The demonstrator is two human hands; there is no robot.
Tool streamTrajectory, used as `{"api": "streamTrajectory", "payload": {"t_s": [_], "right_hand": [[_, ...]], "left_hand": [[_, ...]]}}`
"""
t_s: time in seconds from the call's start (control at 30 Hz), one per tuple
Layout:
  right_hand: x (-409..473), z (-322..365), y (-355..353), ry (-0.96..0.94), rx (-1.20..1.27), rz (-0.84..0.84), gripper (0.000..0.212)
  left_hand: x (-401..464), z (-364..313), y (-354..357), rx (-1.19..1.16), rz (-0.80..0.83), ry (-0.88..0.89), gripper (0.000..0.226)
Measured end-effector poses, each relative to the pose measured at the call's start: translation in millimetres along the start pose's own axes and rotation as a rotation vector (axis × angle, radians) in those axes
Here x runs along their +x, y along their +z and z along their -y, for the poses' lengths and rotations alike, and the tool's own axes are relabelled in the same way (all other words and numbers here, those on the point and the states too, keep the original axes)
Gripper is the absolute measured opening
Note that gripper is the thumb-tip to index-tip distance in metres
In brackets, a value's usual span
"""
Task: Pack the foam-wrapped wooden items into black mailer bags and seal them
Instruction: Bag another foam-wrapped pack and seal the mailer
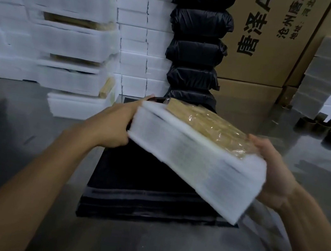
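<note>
Above the black mailer bags (139, 188), both hands' grips clasp the foam-wrapped item (194, 158), long axis slanting far-left to near-right.

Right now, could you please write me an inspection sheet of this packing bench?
Surface: grey metal bench, scuffed and reflective.
Job's things: white foam-wrapped bundle with plastic-covered wooden pieces showing on top, held tilted above a flat stack of black mailer bags; column of filled black bags behind.
Clutter: empty brown tape cores at far right; more white foam-wrapped bundles stacked at left.
Grippers: left hand grips the bundle's far left end; right hand holds its right end.
Cables: nothing seen.
Surroundings: printed brown cardboard cartons; white foam blocks stacked as a wall.
</note>
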State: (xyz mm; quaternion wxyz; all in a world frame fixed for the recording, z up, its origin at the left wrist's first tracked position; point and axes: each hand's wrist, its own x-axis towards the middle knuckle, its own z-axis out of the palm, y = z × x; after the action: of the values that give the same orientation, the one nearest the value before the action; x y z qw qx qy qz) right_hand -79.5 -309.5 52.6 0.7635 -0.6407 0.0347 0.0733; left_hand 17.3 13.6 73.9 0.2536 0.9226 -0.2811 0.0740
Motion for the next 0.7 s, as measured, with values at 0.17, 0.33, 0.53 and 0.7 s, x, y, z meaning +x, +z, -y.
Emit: {"api": "streamTrajectory", "payload": {"t_s": [0.17, 0.33, 0.53, 0.7], "right_hand": [[4, -1, 2, -0.029, -0.111, -0.113, 0.044], [9, -7, 16, -0.042, -0.159, -0.144, 0.032], [11, -11, 16, -0.037, 0.112, -0.167, 0.036], [12, -13, 19, -0.121, -0.006, -0.156, 0.033]], "left_hand": [[3, -2, 2, -0.092, 0.039, -0.049, 0.107], [1, -9, 10, 0.055, -0.008, -0.015, 0.122], [-2, 0, 33, 0.115, -0.243, -0.129, 0.118], [-2, 4, 39, -0.064, -0.167, -0.114, 0.128]]}}
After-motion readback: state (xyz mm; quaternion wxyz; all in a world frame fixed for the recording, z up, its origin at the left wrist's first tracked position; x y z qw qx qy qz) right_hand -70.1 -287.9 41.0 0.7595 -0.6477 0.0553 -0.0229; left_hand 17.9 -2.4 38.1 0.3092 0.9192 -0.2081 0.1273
